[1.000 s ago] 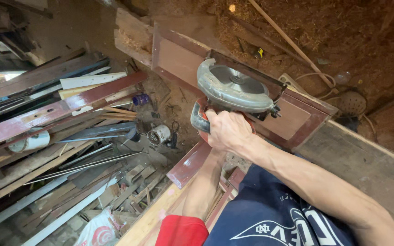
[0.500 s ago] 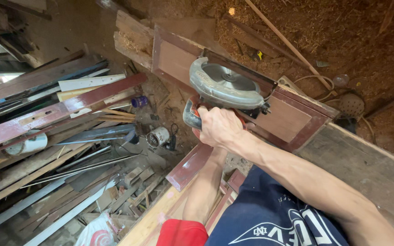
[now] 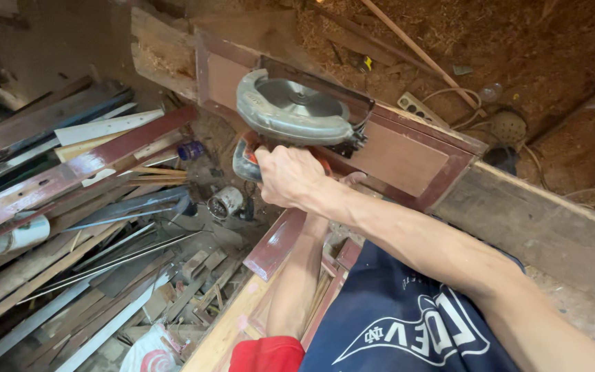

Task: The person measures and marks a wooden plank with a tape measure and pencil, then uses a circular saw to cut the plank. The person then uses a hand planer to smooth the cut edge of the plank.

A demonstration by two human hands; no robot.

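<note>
My right hand point(image 3: 285, 176) grips the handle of a grey circular saw point(image 3: 290, 107), whose round blade guard rests on a reddish-brown wooden panel frame point(image 3: 408, 155). The frame lies across a wide plank point(image 3: 545, 227). My left forearm reaches up under my right arm. Of my left hand point(image 3: 351, 180), only a few fingers show, beside the saw on the frame's lower rail; the rest is hidden. A loose red-brown rail point(image 3: 277, 241) slopes down from the frame by my left arm.
A heap of planks, painted boards and metal strips point(image 3: 70, 227) fills the left side, with a white can point(image 3: 15, 235) and a small motor part point(image 3: 227, 202) among them. A white power strip point(image 3: 423, 110) and cords lie on the sawdust-covered ground behind the frame.
My right hand and the saw have moved left along the panel frame. The view has also shifted a little.
</note>
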